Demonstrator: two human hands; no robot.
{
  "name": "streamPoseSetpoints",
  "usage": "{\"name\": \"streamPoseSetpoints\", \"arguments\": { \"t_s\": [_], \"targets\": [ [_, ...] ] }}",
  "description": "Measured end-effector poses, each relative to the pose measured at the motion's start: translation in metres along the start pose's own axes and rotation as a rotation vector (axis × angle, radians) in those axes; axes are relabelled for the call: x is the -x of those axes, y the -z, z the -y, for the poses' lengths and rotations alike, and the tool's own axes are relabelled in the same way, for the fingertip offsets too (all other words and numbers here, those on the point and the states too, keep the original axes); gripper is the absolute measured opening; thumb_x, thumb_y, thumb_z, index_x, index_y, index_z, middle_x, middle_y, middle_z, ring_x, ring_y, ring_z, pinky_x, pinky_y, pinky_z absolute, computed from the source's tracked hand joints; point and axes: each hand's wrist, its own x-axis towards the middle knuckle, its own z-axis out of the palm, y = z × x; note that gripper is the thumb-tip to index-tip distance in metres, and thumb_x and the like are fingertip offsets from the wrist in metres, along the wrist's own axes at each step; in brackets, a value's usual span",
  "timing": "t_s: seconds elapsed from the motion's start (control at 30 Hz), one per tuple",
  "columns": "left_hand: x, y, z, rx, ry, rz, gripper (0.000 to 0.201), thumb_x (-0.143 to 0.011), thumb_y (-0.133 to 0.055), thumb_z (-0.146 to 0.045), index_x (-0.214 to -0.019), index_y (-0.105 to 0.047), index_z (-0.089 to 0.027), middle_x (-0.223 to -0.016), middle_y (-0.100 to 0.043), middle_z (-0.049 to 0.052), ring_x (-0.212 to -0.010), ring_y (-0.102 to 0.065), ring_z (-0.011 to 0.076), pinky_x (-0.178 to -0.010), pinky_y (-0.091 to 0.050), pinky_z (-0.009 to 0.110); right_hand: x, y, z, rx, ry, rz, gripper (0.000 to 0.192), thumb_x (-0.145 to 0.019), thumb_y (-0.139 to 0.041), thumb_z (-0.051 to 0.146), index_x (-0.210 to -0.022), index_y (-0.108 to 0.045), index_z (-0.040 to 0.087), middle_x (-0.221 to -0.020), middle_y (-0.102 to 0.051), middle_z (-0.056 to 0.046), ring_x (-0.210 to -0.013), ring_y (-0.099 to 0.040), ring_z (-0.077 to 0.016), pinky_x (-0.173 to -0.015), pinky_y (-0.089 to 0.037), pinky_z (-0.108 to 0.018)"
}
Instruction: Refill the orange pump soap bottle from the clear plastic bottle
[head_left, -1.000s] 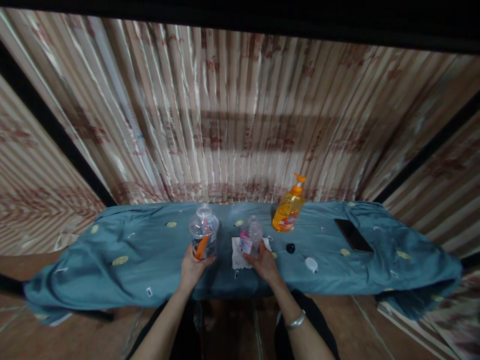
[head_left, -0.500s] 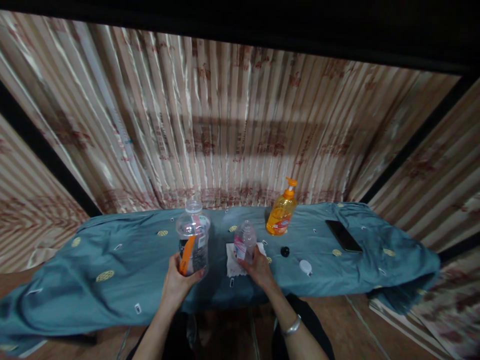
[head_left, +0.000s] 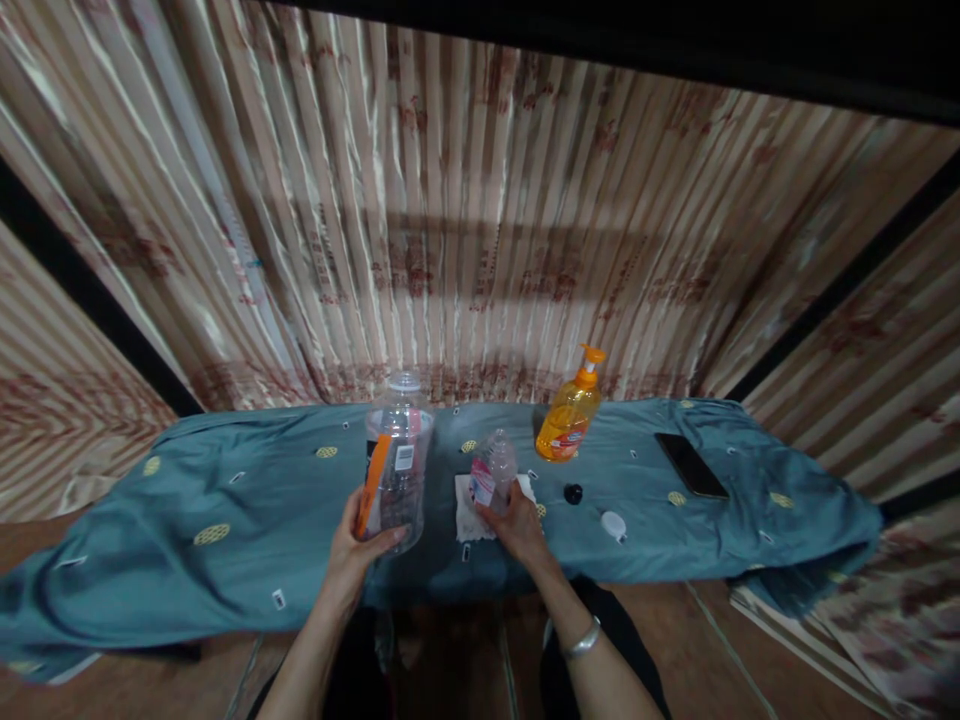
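Observation:
My left hand (head_left: pixel 358 548) is closed round the lower part of a large clear plastic bottle (head_left: pixel 409 460). That bottle has no cap, an orange and black label, and leans slightly to the right. In my right hand (head_left: pixel 519 525) is a smaller clear plastic bottle (head_left: pixel 501 465), also uncapped, with a pink and white label. It is over a white cloth or tissue (head_left: pixel 466 510) that lies on the teal cover. To the right are a small black cap (head_left: pixel 573 494) and a round white cap (head_left: pixel 613 525).
A pump bottle of orange liquid (head_left: pixel 568 425) stands behind the caps. Farther right lies a dark phone (head_left: pixel 691 466). The teal patterned cloth (head_left: pixel 270 500) covers the long surface, with a striped curtain (head_left: pixel 450 220) behind and dark frame bars (head_left: pixel 840 280) at the sides.
The large bottle in my left hand has moved a little to the right and turned, showing its barcode. My right hand keeps the small bottle over the white cloth. The camera view has shifted slightly.

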Motion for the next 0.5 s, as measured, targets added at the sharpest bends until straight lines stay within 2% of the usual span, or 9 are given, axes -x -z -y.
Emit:
{"name": "streamPoseSetpoints", "arguments": {
  "t_s": [0.13, 0.3, 0.5],
  "targets": [
    [-0.006, 0.008, 0.005, 0.076, 0.002, -0.068, 0.086, -0.033, -0.097, -0.024, -0.112, -0.063, -0.022, -0.107, -0.073, 0.003, -0.102, -0.069, 0.0267, -0.101, -0.05, 0.043, 0.0, 0.002, -0.001, 0.009, -0.006, -0.007, 0.032, -0.085, -0.069, 0.032, -0.113, -0.059, 0.021, -0.098, -0.075, -0.007, -0.095, -0.073, -0.0287, -0.08, -0.053, -0.034],
    [-0.012, 0.019, 0.009, 0.1, 0.013, -0.091, 0.08, -0.033, -0.097, -0.023, -0.105, -0.064, -0.021, -0.099, -0.073, 0.0, -0.093, -0.069, 0.0218, -0.097, -0.051, 0.039, -0.001, 0.003, 0.002, 0.033, -0.031, -0.012, 0.033, -0.082, -0.072, 0.031, -0.111, -0.059, 0.02, -0.098, -0.075, -0.009, -0.094, -0.074, -0.029, -0.08, -0.053, -0.034],
    [-0.01, 0.017, 0.004, 0.159, 0.037, -0.084, 0.071, -0.039, -0.095, -0.026, -0.103, -0.064, -0.023, -0.095, -0.074, 0.0, -0.085, -0.071, 0.0207, -0.088, -0.056, 0.039, 0.0, 0.003, 0.004, 0.053, -0.039, -0.002, 0.033, -0.085, -0.07, 0.033, -0.112, -0.058, 0.019, -0.098, -0.076, -0.01, -0.092, -0.074, -0.0286, -0.08, -0.053, -0.035]
  ]
}}
